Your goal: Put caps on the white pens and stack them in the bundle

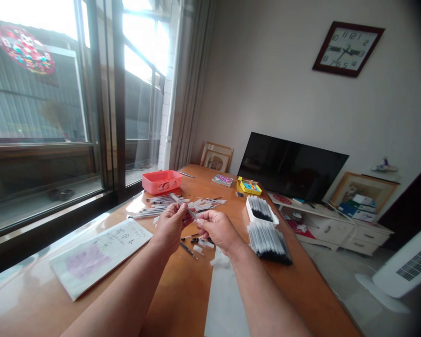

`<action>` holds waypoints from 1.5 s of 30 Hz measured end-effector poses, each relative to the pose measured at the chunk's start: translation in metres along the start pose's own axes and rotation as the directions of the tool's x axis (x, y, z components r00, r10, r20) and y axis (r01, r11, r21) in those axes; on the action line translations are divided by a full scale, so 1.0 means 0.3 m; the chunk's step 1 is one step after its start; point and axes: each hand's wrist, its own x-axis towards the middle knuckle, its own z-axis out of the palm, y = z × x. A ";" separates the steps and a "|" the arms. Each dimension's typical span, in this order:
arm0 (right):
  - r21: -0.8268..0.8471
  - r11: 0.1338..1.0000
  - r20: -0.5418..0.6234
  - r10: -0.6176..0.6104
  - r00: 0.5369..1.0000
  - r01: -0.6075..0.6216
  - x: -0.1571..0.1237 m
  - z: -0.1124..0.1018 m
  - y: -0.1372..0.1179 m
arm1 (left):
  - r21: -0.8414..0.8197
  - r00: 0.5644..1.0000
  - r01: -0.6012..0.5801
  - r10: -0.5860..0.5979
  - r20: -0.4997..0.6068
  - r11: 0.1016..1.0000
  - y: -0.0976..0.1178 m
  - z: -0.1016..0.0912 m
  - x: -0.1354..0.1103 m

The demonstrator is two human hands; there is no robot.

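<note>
My left hand (171, 223) is closed around a slim translucent pen barrel (176, 200), whose far end sticks out up and to the left past the thumb. At the barrel's near end, the thumb and fingers of my right hand (215, 227) pinch it; the exact tip is hidden by the fingers. Beyond the hands lies a loose spread of clear pen barrels (164, 200). Small black and clear pen parts (205, 243) are scattered just below the hands, beside a dark thin pen (188, 250).
Bundled black-tipped pens (269, 242) lie at the right, near a white box of pens (260, 209). A red plastic basket (161, 182) stands at the back left. A notebook (101, 257) and a white paper strip (224, 299) lie nearer. A yellow box (250, 187) sits behind.
</note>
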 end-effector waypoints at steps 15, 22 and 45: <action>-0.046 0.999 -0.025 0.000 1.000 -0.001 -0.011 -0.006 -0.018 | 0.000 0.999 -0.025 0.025 0.034 1.000 -0.004 0.017 -0.013; -0.150 0.989 0.002 0.013 1.000 -0.013 0.015 -0.015 0.020 | 0.040 0.999 -0.025 0.024 0.020 0.999 -0.001 0.008 -0.011; -0.338 0.917 -0.197 -0.290 0.937 0.212 0.080 -0.058 -0.029 | 0.491 0.946 -0.087 -0.083 0.313 0.867 0.003 0.016 -0.018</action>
